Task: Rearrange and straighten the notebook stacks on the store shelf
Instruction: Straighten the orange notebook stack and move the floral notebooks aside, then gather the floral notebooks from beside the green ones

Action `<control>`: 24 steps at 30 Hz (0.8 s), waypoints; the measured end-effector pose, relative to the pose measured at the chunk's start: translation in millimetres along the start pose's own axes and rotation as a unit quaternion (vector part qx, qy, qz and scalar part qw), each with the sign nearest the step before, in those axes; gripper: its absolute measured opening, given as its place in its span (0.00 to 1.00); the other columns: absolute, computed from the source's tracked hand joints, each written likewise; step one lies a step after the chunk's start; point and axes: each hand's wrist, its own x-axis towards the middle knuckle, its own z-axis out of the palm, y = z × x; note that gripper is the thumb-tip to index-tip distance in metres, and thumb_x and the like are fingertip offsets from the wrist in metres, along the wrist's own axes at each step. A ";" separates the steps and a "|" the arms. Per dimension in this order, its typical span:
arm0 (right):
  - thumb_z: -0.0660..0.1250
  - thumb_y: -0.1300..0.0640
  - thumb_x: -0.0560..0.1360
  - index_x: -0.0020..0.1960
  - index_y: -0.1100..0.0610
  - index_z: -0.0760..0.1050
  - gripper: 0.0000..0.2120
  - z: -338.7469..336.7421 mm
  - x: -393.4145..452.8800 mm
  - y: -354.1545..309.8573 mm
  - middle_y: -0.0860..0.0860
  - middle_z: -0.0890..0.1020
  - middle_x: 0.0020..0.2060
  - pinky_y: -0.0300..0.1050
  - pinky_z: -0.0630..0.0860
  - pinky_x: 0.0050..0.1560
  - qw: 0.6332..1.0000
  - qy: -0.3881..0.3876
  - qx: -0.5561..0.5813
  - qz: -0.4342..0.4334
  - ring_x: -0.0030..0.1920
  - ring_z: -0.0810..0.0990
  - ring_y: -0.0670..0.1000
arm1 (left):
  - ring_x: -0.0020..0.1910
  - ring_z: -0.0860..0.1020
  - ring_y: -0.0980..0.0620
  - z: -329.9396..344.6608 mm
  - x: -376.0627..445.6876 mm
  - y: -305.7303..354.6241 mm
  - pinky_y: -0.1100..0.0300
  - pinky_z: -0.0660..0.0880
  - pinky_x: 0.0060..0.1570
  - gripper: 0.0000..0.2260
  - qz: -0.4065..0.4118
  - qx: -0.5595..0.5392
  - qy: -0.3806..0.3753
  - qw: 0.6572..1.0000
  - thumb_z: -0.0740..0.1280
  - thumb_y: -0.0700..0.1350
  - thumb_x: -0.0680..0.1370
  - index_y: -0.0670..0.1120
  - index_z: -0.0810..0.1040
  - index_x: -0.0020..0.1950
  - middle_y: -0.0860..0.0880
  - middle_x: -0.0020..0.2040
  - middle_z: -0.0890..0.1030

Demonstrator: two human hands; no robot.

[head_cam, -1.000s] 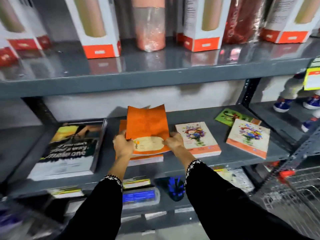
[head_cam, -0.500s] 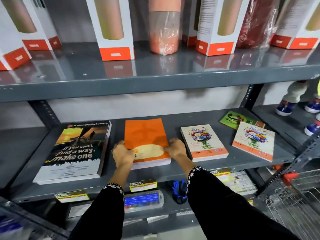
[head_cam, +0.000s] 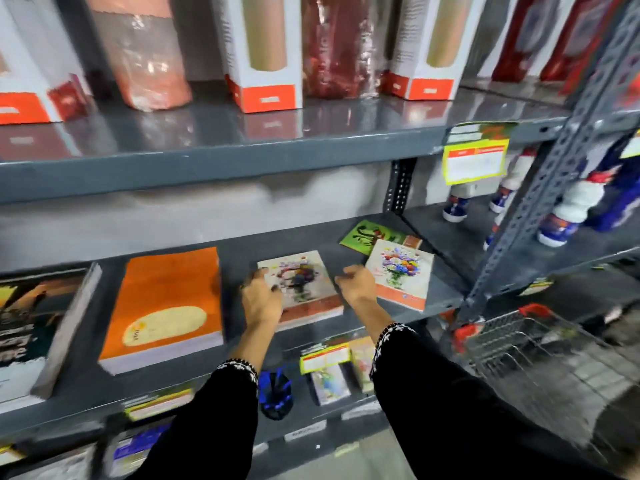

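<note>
On the grey middle shelf (head_cam: 239,251), a floral notebook stack (head_cam: 304,285) lies between my two hands. My left hand (head_cam: 261,299) grips its left edge, fingers over the cover. My right hand (head_cam: 356,284) is curled against its right edge. To the left lies an orange notebook stack (head_cam: 166,299), squared up, and further left a dark notebook stack (head_cam: 31,323) with white lettering. To the right, a second floral stack (head_cam: 401,271) sits askew, overlapping a green notebook (head_cam: 367,235) behind it. The view is motion-blurred.
The upper shelf (head_cam: 242,150) holds white and orange boxes (head_cam: 266,50) and wrapped rolls. A perforated steel post (head_cam: 540,202) stands at right with a wire shopping basket (head_cam: 519,341) below it. White and blue bottles (head_cam: 571,209) fill the neighbouring bay. A yellow price tag (head_cam: 474,164) hangs overhead.
Both hands laid the orange notebook flat on its stack, let go, and moved right to the floral stack. The view swung right with them.
</note>
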 end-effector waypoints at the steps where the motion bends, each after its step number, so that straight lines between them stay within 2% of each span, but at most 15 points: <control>1: 0.68 0.61 0.73 0.59 0.65 0.77 0.16 -17.7 9.4 12.5 0.60 0.81 0.58 0.45 0.74 0.57 1.000 0.008 -0.005 0.012 0.60 0.78 0.59 | 0.57 0.78 0.38 18.2 -5.5 16.1 0.50 0.73 0.59 0.18 0.011 0.001 -0.014 1.000 0.66 0.35 0.72 0.41 0.75 0.63 0.36 0.59 0.80; 3: 0.66 0.61 0.72 0.59 0.64 0.76 0.16 -49.7 27.1 35.7 0.60 0.81 0.57 0.43 0.74 0.53 0.999 0.016 -0.013 0.047 0.58 0.79 0.59 | 0.58 0.77 0.39 53.4 -14.4 45.3 0.52 0.73 0.59 0.18 0.027 -0.003 -0.052 0.998 0.66 0.35 0.73 0.41 0.75 0.63 0.37 0.59 0.80; 5: 0.65 0.59 0.73 0.61 0.64 0.74 0.17 -75.6 42.5 55.4 0.62 0.80 0.59 0.46 0.74 0.57 0.996 0.014 -0.037 0.081 0.60 0.78 0.60 | 0.58 0.78 0.40 83.4 -20.1 69.0 0.53 0.74 0.57 0.17 0.036 -0.014 -0.092 0.995 0.65 0.37 0.74 0.41 0.75 0.63 0.38 0.59 0.80; 7: 0.65 0.56 0.73 0.64 0.64 0.72 0.22 -98.3 54.0 71.6 0.62 0.76 0.63 0.48 0.72 0.63 0.990 0.016 -0.052 0.128 0.64 0.75 0.60 | 0.61 0.77 0.41 107.5 -24.3 88.1 0.53 0.73 0.60 0.17 0.031 -0.032 -0.126 0.991 0.65 0.38 0.76 0.41 0.73 0.66 0.39 0.63 0.78; 9: 0.65 0.54 0.73 0.66 0.63 0.70 0.24 -114.0 61.4 84.2 0.61 0.74 0.65 0.47 0.71 0.65 0.985 0.002 -0.050 0.166 0.66 0.73 0.59 | 0.66 0.73 0.42 123.9 -26.7 100.5 0.52 0.70 0.65 0.19 0.027 -0.007 -0.159 0.987 0.64 0.40 0.78 0.39 0.70 0.68 0.39 0.67 0.74; 11: 0.65 0.55 0.74 0.66 0.63 0.71 0.22 -125.1 68.9 94.4 0.60 0.76 0.65 0.45 0.73 0.62 0.981 -0.027 -0.052 0.182 0.65 0.75 0.57 | 0.67 0.71 0.40 136.1 -27.6 110.8 0.51 0.69 0.65 0.20 0.015 0.047 -0.196 0.979 0.61 0.42 0.79 0.38 0.67 0.70 0.38 0.69 0.72; 15: 0.65 0.56 0.75 0.63 0.64 0.74 0.19 -129.5 79.3 94.4 0.58 0.79 0.62 0.45 0.75 0.59 0.980 -0.064 -0.041 0.181 0.62 0.78 0.56 | 0.60 0.75 0.37 147.8 -27.4 118.6 0.50 0.73 0.57 0.14 -0.002 0.101 -0.245 0.964 0.58 0.42 0.80 0.35 0.73 0.60 0.35 0.62 0.77; 17: 0.65 0.56 0.75 0.62 0.64 0.74 0.18 -126.9 83.4 92.9 0.58 0.79 0.61 0.46 0.75 0.59 0.978 -0.077 -0.020 0.193 0.61 0.79 0.57 | 0.58 0.77 0.38 151.8 -28.3 120.1 0.50 0.74 0.55 0.15 -0.005 0.115 -0.246 0.962 0.57 0.44 0.80 0.35 0.75 0.57 0.35 0.60 0.79; 20: 0.66 0.60 0.74 0.60 0.66 0.75 0.17 -123.1 88.8 97.8 0.60 0.80 0.59 0.49 0.77 0.57 0.967 -0.088 0.077 0.224 0.59 0.80 0.59 | 0.58 0.77 0.38 153.8 -27.6 121.1 0.50 0.74 0.56 0.15 -0.013 0.123 -0.221 0.967 0.59 0.45 0.80 0.34 0.76 0.57 0.36 0.59 0.79; 24: 0.66 0.60 0.73 0.59 0.68 0.74 0.17 -125.8 94.1 102.9 0.62 0.80 0.58 0.48 0.76 0.48 0.963 -0.033 0.119 0.239 0.56 0.81 0.60 | 0.56 0.78 0.39 148.9 -18.1 125.6 0.51 0.75 0.55 0.14 -0.018 0.079 -0.174 0.981 0.62 0.45 0.78 0.36 0.79 0.54 0.36 0.56 0.81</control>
